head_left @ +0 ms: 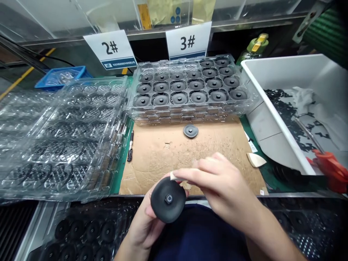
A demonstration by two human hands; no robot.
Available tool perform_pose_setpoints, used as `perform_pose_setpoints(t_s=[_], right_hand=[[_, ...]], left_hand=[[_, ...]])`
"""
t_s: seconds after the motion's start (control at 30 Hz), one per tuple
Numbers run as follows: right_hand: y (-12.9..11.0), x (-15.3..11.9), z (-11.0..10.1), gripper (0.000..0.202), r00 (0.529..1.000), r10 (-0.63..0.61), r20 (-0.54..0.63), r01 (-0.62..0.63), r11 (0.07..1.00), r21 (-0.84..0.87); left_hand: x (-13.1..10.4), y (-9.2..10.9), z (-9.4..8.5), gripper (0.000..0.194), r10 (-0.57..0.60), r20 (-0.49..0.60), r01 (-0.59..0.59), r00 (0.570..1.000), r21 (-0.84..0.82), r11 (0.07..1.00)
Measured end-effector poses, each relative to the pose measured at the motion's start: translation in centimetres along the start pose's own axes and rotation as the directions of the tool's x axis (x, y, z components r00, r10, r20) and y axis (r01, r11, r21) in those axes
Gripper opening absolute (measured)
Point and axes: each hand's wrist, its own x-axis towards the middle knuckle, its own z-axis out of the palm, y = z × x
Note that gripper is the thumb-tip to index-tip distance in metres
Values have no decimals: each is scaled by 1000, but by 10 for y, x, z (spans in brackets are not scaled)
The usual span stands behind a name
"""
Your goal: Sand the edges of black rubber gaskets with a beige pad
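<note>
Low in the head view, my left hand (148, 224) grips a round black disc (168, 208) with a small hub at its middle, its face tilted up towards me. My right hand (217, 181) is closed, its fingertips at the disc's upper rim with a small whitish piece (173, 176) at the index fingertip. What that piece is I cannot make out. A second black disc (190, 131) lies on the cardboard sheet (152, 156) beyond my hands. Behind it stands a stack of clear plastic trays (187, 108), the top one holding several such discs.
Empty clear trays (67, 134) are stacked at left, beside a black marker (131, 145). A white bin (285, 145) with small black bits stands at right, a red-handled tool (328, 166) across its edge. A cream wedge (256, 160) lies near it. More discs (92, 232) sit below.
</note>
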Motion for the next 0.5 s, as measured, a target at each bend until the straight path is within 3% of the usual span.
perform_pose_setpoints(t_s=[0.07, 0.13, 0.2, 0.3, 0.4, 0.5], right_hand=[[5, -12, 5, 41, 990, 25, -142, -15, 998, 65], [18, -27, 22, 39, 966, 138, -219, -105, 982, 154], [37, -41, 45, 33, 951, 251, -181, -225, 962, 153], [66, -55, 69, 27, 956, 286, -58, -281, 956, 78], [70, -52, 63, 25, 954, 298, -17, -297, 954, 41], [37, -34, 36, 29, 936, 330, -121, -324, 944, 67]], left_hand=[[-1, 4, -1, 58, 43, 74, -38, 996, -68, 997], [-2, 7, -3, 59, 80, 93, -67, 992, -133, 989], [-1, 9, -5, 60, 78, 90, -61, 993, -177, 982], [-1, 10, -6, 55, 64, 67, -48, 996, -212, 976], [-1, 9, -2, 55, 39, 40, -31, 998, -196, 980], [-1, 5, 4, 54, 20, 8, -19, 1000, -174, 985]])
